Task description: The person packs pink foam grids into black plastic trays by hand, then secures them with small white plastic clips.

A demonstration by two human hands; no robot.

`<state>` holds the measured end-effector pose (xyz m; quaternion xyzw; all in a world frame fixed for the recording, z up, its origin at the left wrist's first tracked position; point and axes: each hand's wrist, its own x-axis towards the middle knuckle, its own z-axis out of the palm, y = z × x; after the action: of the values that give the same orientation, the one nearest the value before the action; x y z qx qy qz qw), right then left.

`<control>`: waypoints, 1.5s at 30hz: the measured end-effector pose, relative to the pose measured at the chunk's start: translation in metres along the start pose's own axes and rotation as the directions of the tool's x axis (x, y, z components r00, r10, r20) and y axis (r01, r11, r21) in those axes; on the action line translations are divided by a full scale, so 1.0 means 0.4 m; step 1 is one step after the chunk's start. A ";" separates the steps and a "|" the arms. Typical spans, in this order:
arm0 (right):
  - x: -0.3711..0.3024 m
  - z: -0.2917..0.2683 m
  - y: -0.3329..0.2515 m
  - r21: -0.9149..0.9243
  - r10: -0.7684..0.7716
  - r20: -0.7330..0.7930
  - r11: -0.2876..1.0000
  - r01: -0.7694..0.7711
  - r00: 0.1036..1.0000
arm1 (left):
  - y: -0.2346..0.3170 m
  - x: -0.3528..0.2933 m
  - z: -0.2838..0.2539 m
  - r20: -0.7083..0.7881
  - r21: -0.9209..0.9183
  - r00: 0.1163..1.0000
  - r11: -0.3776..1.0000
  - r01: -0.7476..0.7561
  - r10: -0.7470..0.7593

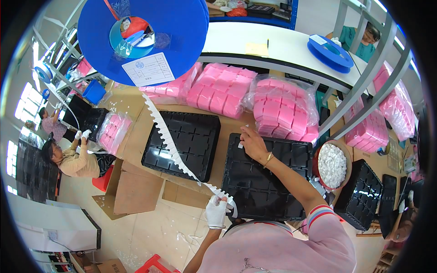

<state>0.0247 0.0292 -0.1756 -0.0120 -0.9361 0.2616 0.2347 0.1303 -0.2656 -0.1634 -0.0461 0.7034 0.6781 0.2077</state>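
My left hand [216, 212], in a white glove, is closed on a white toothed strip [169, 148] near its lower end. The strip runs up to a large blue reel [182, 41] hanging at the upper left. My bare right hand [253, 144], a bracelet at its wrist, is over the far left corner of a black compartment tray [268, 182]. Its fingers are bent together around a small white piece [240, 145]. A second black tray [184, 143] lies to the left, partly behind the strip.
Bagged pink foam blocks [221, 88] line the back. A red bowl [348, 170] of small white pieces stands right of the tray, beside stacked black trays [362, 193]. Grey metal bars [371, 100] rise at right. People work at far left and far right.
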 end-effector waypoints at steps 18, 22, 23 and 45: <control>-0.029 0.020 -0.042 -0.219 -0.103 -0.081 0.972 0.083 0.991 | 0.016 -0.007 -0.010 0.064 -0.005 0.995 0.997 0.078 -0.078; -0.026 0.029 -0.038 -0.125 -0.048 -0.121 0.992 0.032 0.991 | 0.037 -0.007 -0.008 0.090 -0.020 0.991 0.994 0.105 -0.103; -0.024 0.020 -0.042 -0.097 -0.030 -0.135 0.995 0.017 0.990 | 0.036 -0.009 -0.006 0.080 -0.033 0.995 0.998 0.062 -0.059; -0.003 0.004 -0.069 -0.120 -0.093 -0.019 0.989 0.090 0.995 | -0.075 0.020 -0.008 0.016 0.095 0.993 0.988 -0.118 0.117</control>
<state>0.0278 0.0044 -0.1636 0.0138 -0.9466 0.1943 0.2570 0.1327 -0.2691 -0.1945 0.0091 0.7355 0.6550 0.1730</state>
